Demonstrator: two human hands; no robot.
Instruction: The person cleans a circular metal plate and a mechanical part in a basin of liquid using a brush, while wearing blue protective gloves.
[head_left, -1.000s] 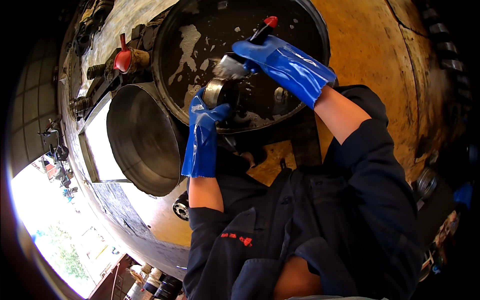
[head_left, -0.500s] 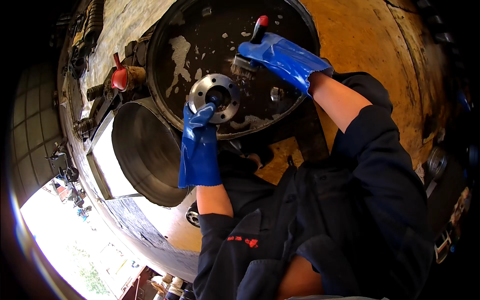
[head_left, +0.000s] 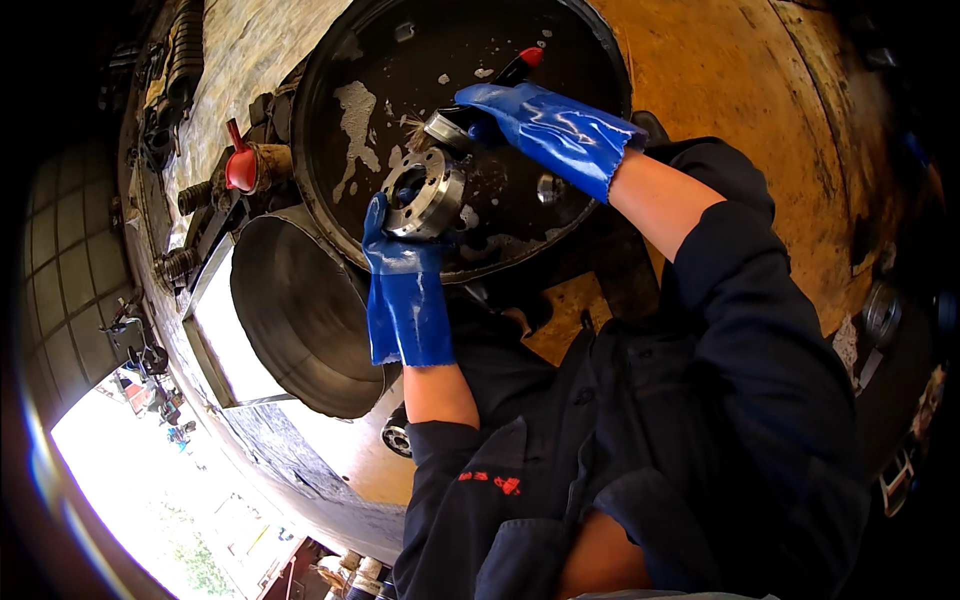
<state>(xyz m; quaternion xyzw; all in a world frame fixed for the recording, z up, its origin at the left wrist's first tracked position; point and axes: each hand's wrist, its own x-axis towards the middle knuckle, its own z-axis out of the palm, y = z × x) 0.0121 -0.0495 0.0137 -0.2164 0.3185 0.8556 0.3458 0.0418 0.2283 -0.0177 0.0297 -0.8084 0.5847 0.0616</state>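
My left hand [head_left: 400, 245], in a blue rubber glove, grips a round steel flange [head_left: 432, 196] with a ring of bolt holes and a wide centre opening. The flange is tilted over a large round basin [head_left: 318, 205] of dark liquid with patches of foam. In the same kind of glove, my right hand [head_left: 520, 115] is closed around a brush [head_left: 447, 130] with a dark, red-tipped handle and pale bristles. The brush head is just beyond the flange's far edge; whether the two touch I cannot tell. Much of the handle is hidden under the glove.
An empty-looking metal drum [head_left: 300, 320] lies tipped beside the basin. Left of the basin are a red scoop [head_left: 240, 165] and some threaded metal parts [head_left: 180, 265]. A small round metal piece [head_left: 549, 188] shows in the basin's right side. Brown stained floor [head_left: 730, 90] spreads to the right.
The flange has tipped from facing up to showing its side rim. My right hand has moved left with the brush, bringing the brush head close to the flange.
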